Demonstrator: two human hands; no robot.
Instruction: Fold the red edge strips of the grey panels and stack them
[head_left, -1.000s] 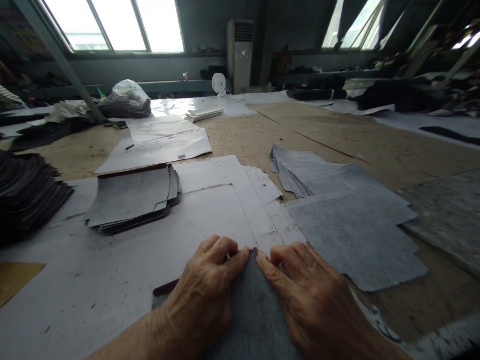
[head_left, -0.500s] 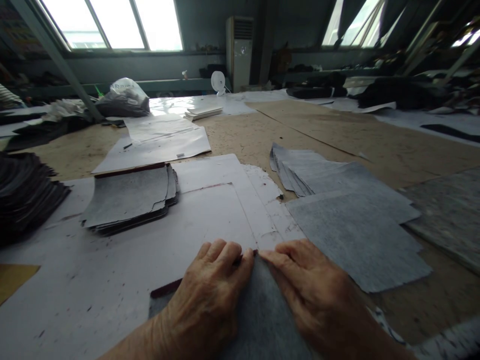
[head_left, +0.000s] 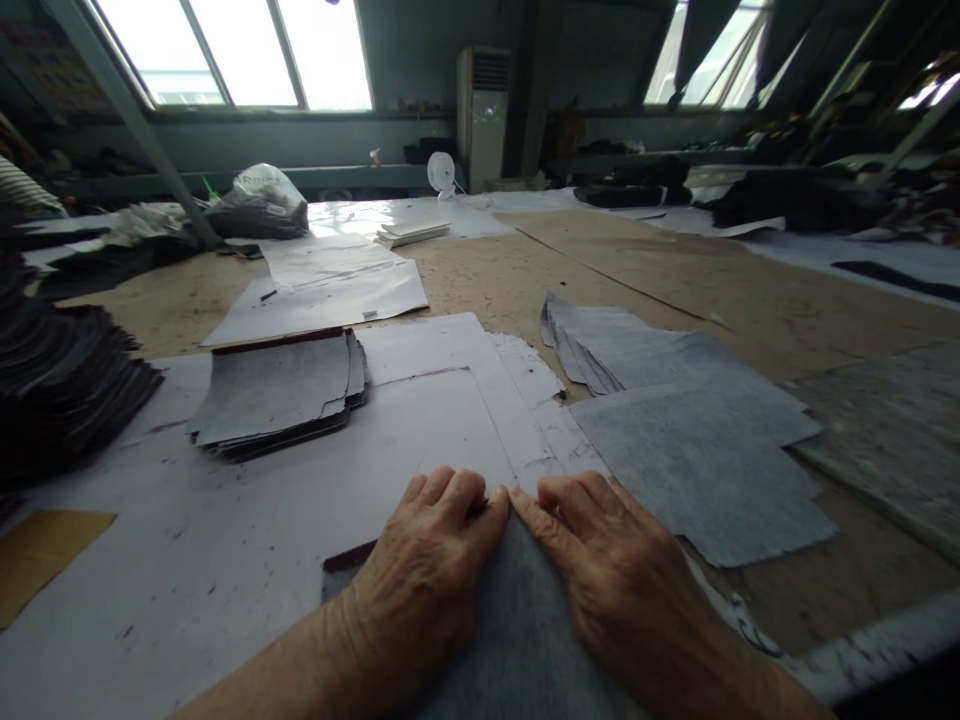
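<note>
The left hand point(head_left: 427, 585) is closed on the far edge of a gray sheet point(head_left: 517, 630), its fingers curled and its thumb laid along that edge toward the corner, while the right hand point(head_left: 622, 575) sets an extended fingertip at the same corner with its other fingers bent under (whether it pinches the material or only presses on it, I cannot tell). The two hands nearly meet at the tips. The sheet lies directly below them at the near side of the table, part of it showing between the wrists; a dark red strip point(head_left: 349, 556) along its far edge appears to the left of the left hand. Under it spreads white paper point(head_left: 420, 430), marked with drawn lines and dark specks. Beyond the left hand, on that paper, sits a stack of gray pieces point(head_left: 277, 390) with a dark red band along its far edge. To the right, past the right hand, a fanned pile of gray sheets point(head_left: 690, 450) rests partly on the bare brown tabletop point(head_left: 480, 270). A tall dark stack point(head_left: 82, 380) stands at the far left, with a yellowish piece point(head_left: 52, 555) nearer the person.
</note>
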